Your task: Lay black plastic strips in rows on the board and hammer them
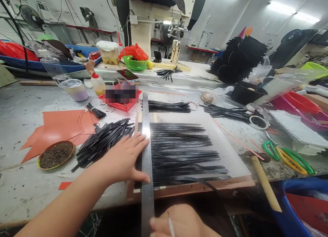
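A long steel ruler (146, 127) lies across a row of thin black strips (181, 155) set side by side on a pale board (222, 141). My left hand (126, 153) presses flat on the ruler and the strips' left ends, its fingers spread. At the bottom edge, my right hand (183, 220) is closed around a slim white pen (171, 226), its thumb side by the ruler's near end. Part of that hand is cut off by the frame. Shorter black strips (105, 141) are heaped left of the board.
Orange sheets (61, 124) and a round dish (56, 155) lie left. A red basket (125, 105) and strip bundles (169, 106) sit behind. A wooden-handled hammer (265, 182) and green-yellow-handled scissors (289, 156) lie right, above a blue tub (289, 189). A sewing machine (140, 28) stands beyond.
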